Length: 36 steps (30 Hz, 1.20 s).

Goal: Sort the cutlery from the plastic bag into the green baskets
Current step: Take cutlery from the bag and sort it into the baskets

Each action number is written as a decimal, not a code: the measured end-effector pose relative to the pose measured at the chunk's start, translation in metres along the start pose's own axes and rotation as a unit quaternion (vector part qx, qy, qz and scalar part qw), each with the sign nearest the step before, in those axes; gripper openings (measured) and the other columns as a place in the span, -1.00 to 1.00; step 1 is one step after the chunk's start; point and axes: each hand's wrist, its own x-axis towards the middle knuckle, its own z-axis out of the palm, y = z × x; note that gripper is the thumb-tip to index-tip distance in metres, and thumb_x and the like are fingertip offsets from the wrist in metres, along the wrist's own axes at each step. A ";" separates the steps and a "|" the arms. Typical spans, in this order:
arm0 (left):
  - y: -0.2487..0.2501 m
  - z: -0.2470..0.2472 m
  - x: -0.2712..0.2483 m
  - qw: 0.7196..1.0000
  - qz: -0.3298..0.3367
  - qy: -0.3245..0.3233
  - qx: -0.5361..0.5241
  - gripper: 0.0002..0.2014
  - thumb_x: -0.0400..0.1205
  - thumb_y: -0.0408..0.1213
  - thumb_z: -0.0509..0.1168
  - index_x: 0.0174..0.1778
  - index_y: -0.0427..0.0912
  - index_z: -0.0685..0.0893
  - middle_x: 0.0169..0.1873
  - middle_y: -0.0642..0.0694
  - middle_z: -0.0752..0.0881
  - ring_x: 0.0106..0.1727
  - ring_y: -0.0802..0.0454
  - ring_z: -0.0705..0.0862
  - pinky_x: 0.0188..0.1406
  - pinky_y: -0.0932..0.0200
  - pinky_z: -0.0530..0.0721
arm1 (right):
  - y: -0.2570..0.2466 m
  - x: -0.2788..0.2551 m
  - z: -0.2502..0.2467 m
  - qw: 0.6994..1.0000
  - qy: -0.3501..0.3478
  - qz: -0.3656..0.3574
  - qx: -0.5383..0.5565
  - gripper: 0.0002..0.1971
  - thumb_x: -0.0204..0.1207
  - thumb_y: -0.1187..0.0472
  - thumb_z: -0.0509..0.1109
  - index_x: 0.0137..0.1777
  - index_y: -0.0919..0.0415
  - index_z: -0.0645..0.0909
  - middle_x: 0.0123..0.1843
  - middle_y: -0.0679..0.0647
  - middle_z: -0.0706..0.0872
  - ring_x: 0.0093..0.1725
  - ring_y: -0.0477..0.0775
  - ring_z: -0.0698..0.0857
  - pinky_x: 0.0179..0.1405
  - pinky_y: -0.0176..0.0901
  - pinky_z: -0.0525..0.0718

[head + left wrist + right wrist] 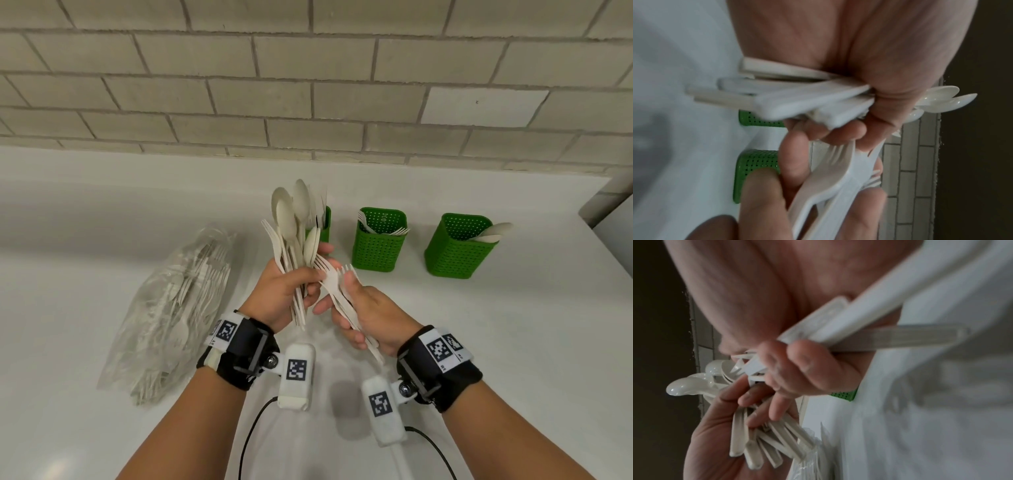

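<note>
A: Holding, centre of frame: left hand (286,286), fingers curled round a mixed bundle (293,236) of pale spoons and forks, bowls pointing up.

B: Right hand (368,313)?

A: Closed round a few forks (337,291), tines toward the left hand's fingertips.

B: Stock elsewhere?

A: Plastic bag (171,308) of cutlery, lower left on the bench (513,342). Three green baskets, upper right: left basket (324,222) half hidden behind the bundle; middle basket (376,245) holds forks; right basket (455,250) holds spoons.
</note>
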 end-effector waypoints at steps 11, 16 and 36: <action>0.014 -0.006 0.003 0.999 0.017 0.024 -0.017 -0.62 0.39 -0.59 0.25 0.11 -0.28 0.62 -0.33 -0.08 0.67 -0.58 0.14 0.39 -0.68 0.31 0.33 | 0.003 0.001 0.003 0.999 0.032 0.030 -0.006 -0.38 0.58 -0.35 -0.02 -0.22 0.23 0.49 -0.52 -0.01 0.32 -0.67 -0.09 0.25 -0.70 -0.35 0.23; 0.008 0.002 -0.001 0.998 0.032 0.032 -0.041 -0.73 0.50 -0.47 0.35 0.12 -0.24 0.62 -0.35 0.01 0.57 -0.51 0.18 0.43 -0.66 0.31 0.39 | 0.005 0.002 0.006 0.995 0.076 -0.013 -0.055 -0.50 0.64 -0.23 0.13 -0.25 0.21 0.49 -0.50 0.02 0.32 -0.63 -0.06 0.25 -0.67 -0.31 0.21; -0.016 0.007 -0.005 0.993 0.010 -0.022 -0.112 -0.34 0.39 -0.19 0.62 0.31 -0.43 0.54 -0.35 0.01 0.68 -0.48 0.19 0.50 -0.57 0.36 0.43 | 0.000 0.007 0.008 0.959 0.177 -0.132 -0.177 -0.35 0.69 -0.15 0.00 -0.60 0.04 0.55 -0.68 -0.12 0.40 -0.61 -0.17 0.36 -0.48 -0.25 0.34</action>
